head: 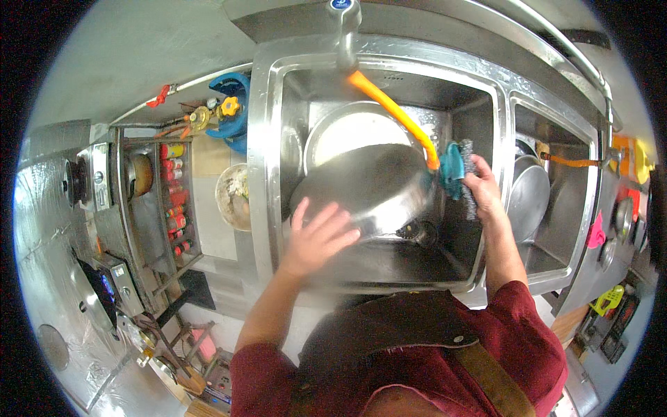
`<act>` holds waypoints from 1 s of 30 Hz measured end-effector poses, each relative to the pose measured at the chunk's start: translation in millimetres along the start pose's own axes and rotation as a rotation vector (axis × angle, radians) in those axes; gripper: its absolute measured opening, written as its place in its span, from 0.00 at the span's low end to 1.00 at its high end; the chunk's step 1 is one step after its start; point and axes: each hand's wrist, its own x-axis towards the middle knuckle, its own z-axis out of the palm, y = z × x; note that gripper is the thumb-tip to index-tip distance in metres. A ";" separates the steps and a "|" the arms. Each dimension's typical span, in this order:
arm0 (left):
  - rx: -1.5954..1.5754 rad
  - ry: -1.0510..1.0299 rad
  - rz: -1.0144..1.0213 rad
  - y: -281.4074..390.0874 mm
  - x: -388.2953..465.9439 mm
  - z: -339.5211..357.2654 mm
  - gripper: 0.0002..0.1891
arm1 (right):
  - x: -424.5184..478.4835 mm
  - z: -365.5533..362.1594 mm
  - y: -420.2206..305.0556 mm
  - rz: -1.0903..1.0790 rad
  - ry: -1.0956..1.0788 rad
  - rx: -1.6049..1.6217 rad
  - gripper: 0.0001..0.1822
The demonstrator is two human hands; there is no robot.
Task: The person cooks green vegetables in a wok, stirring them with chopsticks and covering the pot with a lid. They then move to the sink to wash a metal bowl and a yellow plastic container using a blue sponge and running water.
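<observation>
In the larger basin of a stainless steel double sink (501, 156), a wide metal pan (365, 182) stands tilted, partly covering a round vessel with whitish contents (359, 127). My left hand (320, 234), blurred, is spread over the tilted pan's near left edge; whether it touches is unclear. My right hand (482, 185) grips a grey metal scouring pad (469, 200) and a teal scrubbing cloth or pad (452, 169) at the basin's right side. An orange hose (396, 112) runs from the faucet (348, 41), its end beside the teal pad.
Round pans (529, 200) lie in the smaller right basin beneath a second orange hose (570, 160). At left are a dirty bowl (233, 198), a blue gas cylinder (234, 140), red-labelled containers (176, 195) and burners on a metal counter.
</observation>
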 end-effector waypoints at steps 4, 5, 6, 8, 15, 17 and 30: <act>-0.002 0.236 -0.564 38.8 -15.4 28.9 0.18 | -23.1 13.0 -3.9 -0.277 -0.147 -0.368 0.21; -0.031 0.313 -0.821 47.6 -16.2 37.5 0.19 | -28.8 28.6 2.3 -0.381 -0.192 -0.491 0.22; -0.421 0.579 -0.948 50.9 -20.7 50.9 0.21 | -35.1 49.0 6.8 -0.472 -0.353 -0.554 0.21; -0.831 0.832 -1.158 53.0 -10.7 55.9 0.20 | -51.9 98.2 24.7 -0.637 -0.535 -0.737 0.21; -1.027 0.838 -1.394 35.4 -14.7 65.4 0.11 | 48.0 136.2 110.0 -0.371 0.010 -0.636 0.26; -0.896 0.775 -1.363 37.1 -13.2 73.9 0.11 | 28.6 130.0 124.4 -0.313 0.024 -0.638 0.26; -0.474 0.151 -0.736 43.4 39.3 38.4 0.09 | 12.7 150.9 -41.6 -1.180 -0.086 -0.423 0.12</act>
